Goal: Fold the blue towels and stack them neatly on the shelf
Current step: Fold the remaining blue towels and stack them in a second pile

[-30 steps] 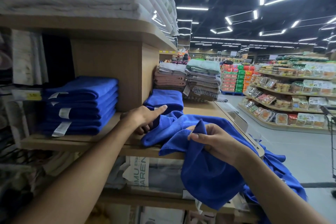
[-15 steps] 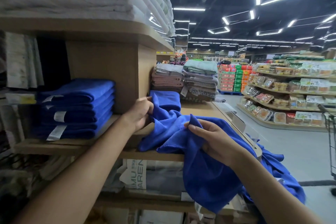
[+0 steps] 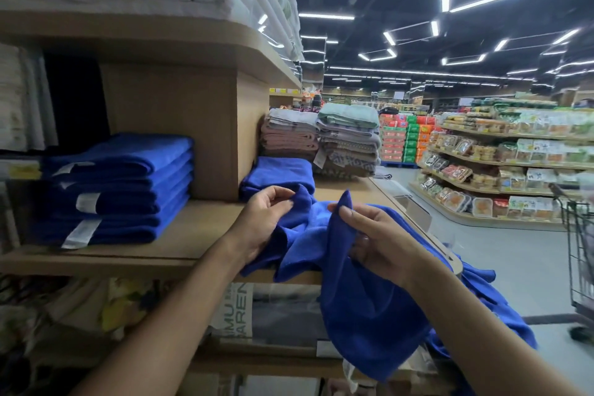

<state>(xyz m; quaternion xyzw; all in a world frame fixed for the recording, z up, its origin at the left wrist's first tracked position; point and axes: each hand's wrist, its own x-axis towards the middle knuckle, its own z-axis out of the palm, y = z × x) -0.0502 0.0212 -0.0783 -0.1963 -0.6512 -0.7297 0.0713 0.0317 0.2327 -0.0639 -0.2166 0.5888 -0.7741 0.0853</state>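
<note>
Our loose blue towel (image 3: 363, 299) is unfolded & crumpled: plush, deep-blue cloth lying over the wooden shelf (image 3: 199, 228) front edge, w/ folds hanging below. L hand (image 3: 263, 222) pinches one raised corner, R hand (image 3: 379, 241) another, fingers curled on cloth. A folded blue stack (image 3: 122, 183) sits left on the same shelf.

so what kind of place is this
Likely a supermarket: aisles of packaged food, a trolley, and tagged folded towels on a display shelf.
</note>
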